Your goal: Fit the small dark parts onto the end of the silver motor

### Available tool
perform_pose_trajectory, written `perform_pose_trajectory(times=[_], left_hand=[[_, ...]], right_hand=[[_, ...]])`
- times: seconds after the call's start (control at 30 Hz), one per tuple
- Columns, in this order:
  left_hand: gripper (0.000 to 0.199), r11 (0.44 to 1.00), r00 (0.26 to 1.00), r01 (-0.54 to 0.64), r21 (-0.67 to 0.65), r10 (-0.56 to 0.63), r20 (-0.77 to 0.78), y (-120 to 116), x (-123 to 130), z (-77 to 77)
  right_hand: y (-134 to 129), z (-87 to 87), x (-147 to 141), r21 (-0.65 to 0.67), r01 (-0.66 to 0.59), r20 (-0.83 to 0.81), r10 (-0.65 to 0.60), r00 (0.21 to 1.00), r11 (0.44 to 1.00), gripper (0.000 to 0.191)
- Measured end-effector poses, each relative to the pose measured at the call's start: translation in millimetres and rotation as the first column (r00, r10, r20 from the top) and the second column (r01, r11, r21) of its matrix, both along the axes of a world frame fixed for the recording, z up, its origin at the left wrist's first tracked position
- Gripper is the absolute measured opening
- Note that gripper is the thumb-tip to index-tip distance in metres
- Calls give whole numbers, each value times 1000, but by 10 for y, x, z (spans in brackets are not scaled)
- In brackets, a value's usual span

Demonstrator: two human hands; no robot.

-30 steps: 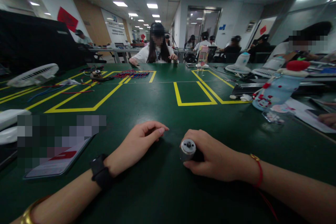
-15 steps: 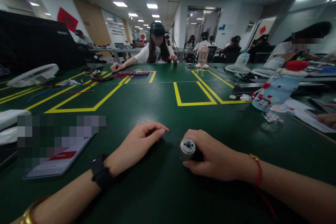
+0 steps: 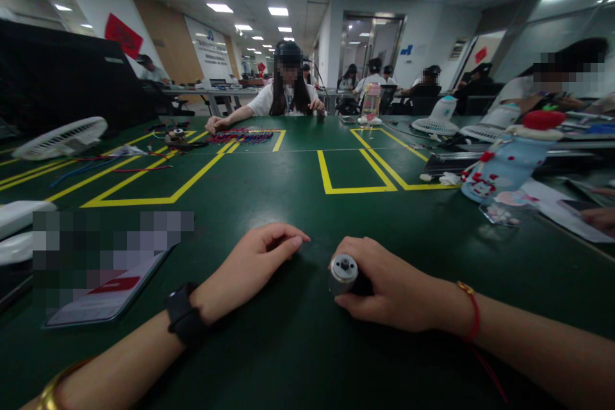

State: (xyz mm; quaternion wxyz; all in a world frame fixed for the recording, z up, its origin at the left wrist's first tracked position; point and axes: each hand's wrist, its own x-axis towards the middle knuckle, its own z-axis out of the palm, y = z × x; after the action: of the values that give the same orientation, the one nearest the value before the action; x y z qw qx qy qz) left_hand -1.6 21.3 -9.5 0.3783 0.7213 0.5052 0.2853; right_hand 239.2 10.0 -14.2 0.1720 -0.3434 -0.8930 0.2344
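Plainly, the nearest things are the person's own forearms: a shiny gold-coloured bangle [image 3: 52, 392] and a black wristwatch with a dark strap [image 3: 185, 315] on the left, a thin red cord bracelet [image 3: 475, 318] on the right. Beyond them, the right hand [image 3: 391, 288] has its fingers wrapped around a silvery metal cylinder [image 3: 343, 279], thumb on the near side, with the round end face and its small central stub turned up towards the camera. The cylinder is just right of the middle of the dark green table [image 3: 269, 346]; whether its base touches the surface cannot be told. The left hand [image 3: 257, 259] lies near it but apart, fingers loosely curved with a small gap to the thumb, and no held thing shows.

As far as can be judged, the grip on the cylinder is done; nothing is fitted to its visible end, and the cylinder is outside the yellow tape outlines [image 3: 348, 191].

To the left lies a flat phone with a pale screen [image 3: 115, 302]. Farther off stand a light blue bottle with a red top [image 3: 509, 163] and a tangled red-and-blue wire bundle [image 3: 243, 136]. A co-worker's hand [image 3: 218, 124] rests beside the bundle.
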Motion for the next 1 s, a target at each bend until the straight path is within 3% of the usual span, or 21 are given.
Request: perform_pose_trajectory(times=[1.0], left_hand=[[23, 999, 999, 44, 2, -44, -22, 16, -5, -19]], right_hand=[[10, -11, 4, -20, 0, 11, 1, 1000, 1000, 28]])
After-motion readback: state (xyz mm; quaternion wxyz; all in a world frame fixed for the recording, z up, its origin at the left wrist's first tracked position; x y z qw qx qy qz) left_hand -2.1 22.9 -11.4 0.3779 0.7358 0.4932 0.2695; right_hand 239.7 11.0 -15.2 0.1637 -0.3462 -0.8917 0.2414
